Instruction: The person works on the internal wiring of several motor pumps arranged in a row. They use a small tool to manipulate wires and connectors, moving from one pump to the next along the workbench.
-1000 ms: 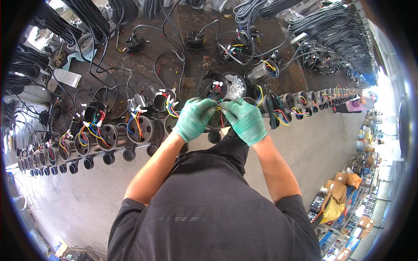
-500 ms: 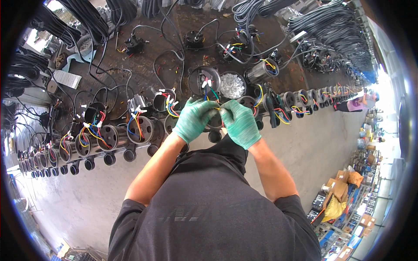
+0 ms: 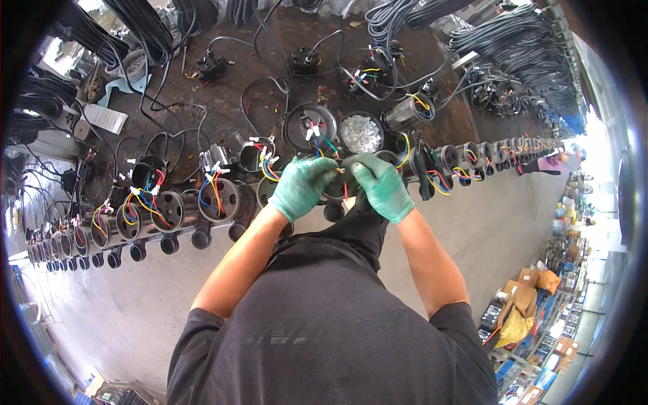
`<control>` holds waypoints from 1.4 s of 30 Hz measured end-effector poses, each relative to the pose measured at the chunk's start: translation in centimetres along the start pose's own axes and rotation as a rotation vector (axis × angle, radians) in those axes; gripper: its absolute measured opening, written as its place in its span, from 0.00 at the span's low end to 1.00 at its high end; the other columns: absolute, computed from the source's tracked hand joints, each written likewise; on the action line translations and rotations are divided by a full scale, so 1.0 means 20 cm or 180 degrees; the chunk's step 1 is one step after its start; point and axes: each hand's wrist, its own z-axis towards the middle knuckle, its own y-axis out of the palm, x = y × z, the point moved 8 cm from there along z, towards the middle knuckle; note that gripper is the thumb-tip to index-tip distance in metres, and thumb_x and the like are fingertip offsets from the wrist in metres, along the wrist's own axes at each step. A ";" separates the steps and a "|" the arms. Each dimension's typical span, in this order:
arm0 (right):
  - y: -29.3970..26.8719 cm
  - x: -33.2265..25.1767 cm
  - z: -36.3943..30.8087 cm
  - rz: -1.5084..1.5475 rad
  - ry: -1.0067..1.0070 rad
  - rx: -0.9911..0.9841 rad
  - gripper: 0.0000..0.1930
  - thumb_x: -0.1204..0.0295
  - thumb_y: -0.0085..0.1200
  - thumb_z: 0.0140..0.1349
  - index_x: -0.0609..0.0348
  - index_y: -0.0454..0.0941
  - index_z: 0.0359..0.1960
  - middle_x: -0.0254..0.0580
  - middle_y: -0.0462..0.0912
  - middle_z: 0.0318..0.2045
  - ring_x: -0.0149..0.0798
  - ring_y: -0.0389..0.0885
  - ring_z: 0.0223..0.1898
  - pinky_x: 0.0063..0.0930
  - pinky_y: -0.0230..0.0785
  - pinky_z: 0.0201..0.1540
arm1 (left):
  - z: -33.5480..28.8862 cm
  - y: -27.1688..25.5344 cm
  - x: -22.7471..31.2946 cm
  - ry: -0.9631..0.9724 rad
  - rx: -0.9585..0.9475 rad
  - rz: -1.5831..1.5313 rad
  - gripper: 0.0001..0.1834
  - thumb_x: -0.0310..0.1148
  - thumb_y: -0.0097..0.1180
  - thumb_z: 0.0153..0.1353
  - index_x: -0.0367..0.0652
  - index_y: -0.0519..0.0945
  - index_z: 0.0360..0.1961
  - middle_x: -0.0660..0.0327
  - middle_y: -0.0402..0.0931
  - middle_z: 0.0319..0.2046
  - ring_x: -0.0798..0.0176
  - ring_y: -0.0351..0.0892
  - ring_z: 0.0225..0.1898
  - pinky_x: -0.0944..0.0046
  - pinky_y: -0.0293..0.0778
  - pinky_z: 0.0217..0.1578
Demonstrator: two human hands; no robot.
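Observation:
Both of my hands wear green gloves and are over the table's near edge. My left hand point(image 3: 301, 187) pinches thin coloured wires point(image 3: 321, 153), a yellow one among them, and bare-looking ends stick out at its fingertips. A short gap to the right, my right hand point(image 3: 383, 187) has thumb and fingers pressed together; what they hold, if anything, is too small to see. Just beyond, a round dark housing point(image 3: 310, 126) contains a part with white connectors point(image 3: 313, 130) and wires. A tub of clear small caps point(image 3: 360, 133) sits beside it. A red wire point(image 3: 345, 190) shows below my fingers.
Metal cylinders point(image 3: 167, 210) with coloured wires line the table's near edge on both sides. Black cables point(image 3: 266, 81) cross the dark tabletop point(image 3: 229, 101), with coiled bundles point(image 3: 520, 44) at the back. Boxes point(image 3: 523, 297) stand at lower right; another person point(image 3: 553, 162) is far right.
My right hand has drawn away to the right from my left, opening a gap between the fingertips. My left hand stays nearly in place, still pinching the wires.

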 end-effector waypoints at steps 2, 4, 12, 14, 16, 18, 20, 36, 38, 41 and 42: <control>-0.03 -0.13 0.01 -0.1002 -0.1197 0.0166 0.09 0.76 0.55 0.72 0.61 0.82 0.50 0.42 0.86 0.38 0.40 0.88 0.32 0.31 0.80 0.31 | 0.00 0.01 -0.01 -0.0095 -0.0084 -0.0210 0.10 0.26 0.67 0.65 0.39 0.87 0.47 0.49 0.88 0.39 0.48 0.89 0.39 0.56 0.82 0.41; 0.03 -0.24 -0.05 -0.2194 -0.2165 0.0073 0.12 0.77 0.60 0.66 0.57 0.83 0.51 0.44 0.85 0.46 0.51 0.86 0.40 0.40 0.80 0.37 | -0.01 0.01 -0.01 -0.0094 -0.0012 -0.0202 0.10 0.25 0.67 0.65 0.38 0.87 0.48 0.49 0.88 0.40 0.49 0.89 0.40 0.57 0.82 0.42; 0.02 -0.08 0.04 -0.0435 -0.0446 -0.0135 0.06 0.70 0.60 0.68 0.60 0.82 0.35 0.42 0.83 0.26 0.42 0.83 0.23 0.34 0.74 0.24 | -0.01 0.02 -0.01 -0.0114 -0.0051 -0.0208 0.11 0.25 0.67 0.65 0.39 0.86 0.49 0.49 0.88 0.41 0.48 0.89 0.41 0.58 0.82 0.44; 0.11 0.13 0.01 0.1754 0.1479 -0.0427 0.12 0.69 0.55 0.74 0.62 0.81 0.32 0.36 0.80 0.21 0.34 0.77 0.15 0.28 0.68 0.19 | -0.01 0.01 -0.02 -0.0167 -0.0073 -0.0105 0.12 0.25 0.66 0.65 0.39 0.86 0.49 0.50 0.88 0.41 0.48 0.89 0.42 0.58 0.81 0.44; 0.09 0.04 -0.03 0.1312 0.1228 -0.0224 0.11 0.69 0.55 0.74 0.63 0.82 0.35 0.38 0.80 0.20 0.34 0.79 0.17 0.29 0.70 0.21 | 0.00 -0.01 -0.01 -0.0128 -0.0085 -0.0149 0.11 0.25 0.66 0.66 0.39 0.86 0.49 0.51 0.88 0.41 0.50 0.88 0.41 0.58 0.81 0.44; -0.02 -0.03 -0.01 -0.0833 -0.0858 0.0465 0.08 0.71 0.57 0.73 0.61 0.84 0.47 0.45 0.83 0.26 0.41 0.86 0.28 0.34 0.77 0.30 | 0.01 0.01 0.00 -0.0131 -0.0117 -0.0259 0.11 0.25 0.66 0.66 0.38 0.86 0.49 0.51 0.88 0.41 0.51 0.88 0.41 0.58 0.82 0.44; -0.01 -0.16 -0.02 -0.1404 -0.1591 0.0519 0.08 0.72 0.59 0.70 0.60 0.84 0.47 0.45 0.85 0.30 0.46 0.87 0.31 0.35 0.78 0.35 | 0.01 0.01 0.00 -0.0143 -0.0114 -0.0362 0.11 0.25 0.65 0.66 0.38 0.86 0.49 0.51 0.88 0.40 0.52 0.88 0.41 0.59 0.82 0.44; 0.01 0.01 -0.03 0.0026 0.0899 -0.0641 0.18 0.58 0.58 0.75 0.64 0.83 0.46 0.37 0.83 0.23 0.34 0.82 0.20 0.25 0.73 0.22 | 0.00 0.00 -0.02 -0.0076 -0.0071 -0.0241 0.11 0.23 0.65 0.65 0.38 0.86 0.48 0.50 0.87 0.41 0.49 0.88 0.41 0.57 0.82 0.44; -0.02 -0.06 -0.01 -0.0907 -0.0299 -0.0270 0.14 0.62 0.61 0.72 0.60 0.83 0.49 0.39 0.85 0.28 0.35 0.84 0.24 0.26 0.76 0.26 | 0.00 0.01 0.00 0.0017 -0.0148 -0.0182 0.11 0.25 0.64 0.67 0.38 0.86 0.49 0.50 0.87 0.41 0.50 0.88 0.41 0.57 0.82 0.44; 0.00 -0.23 -0.04 -0.1981 -0.1931 0.0161 0.15 0.75 0.64 0.62 0.52 0.84 0.51 0.38 0.86 0.40 0.37 0.88 0.36 0.28 0.80 0.33 | 0.01 0.03 -0.02 -0.0624 -0.0335 -0.0596 0.11 0.28 0.66 0.66 0.40 0.86 0.49 0.51 0.88 0.43 0.48 0.89 0.43 0.56 0.80 0.50; 0.04 -0.20 -0.03 -0.2597 -0.2211 0.0045 0.15 0.76 0.64 0.61 0.52 0.84 0.50 0.37 0.85 0.42 0.38 0.88 0.37 0.30 0.80 0.32 | 0.01 0.04 -0.04 -0.0623 -0.0344 -0.0597 0.11 0.28 0.66 0.66 0.40 0.86 0.49 0.51 0.88 0.43 0.48 0.89 0.43 0.56 0.80 0.50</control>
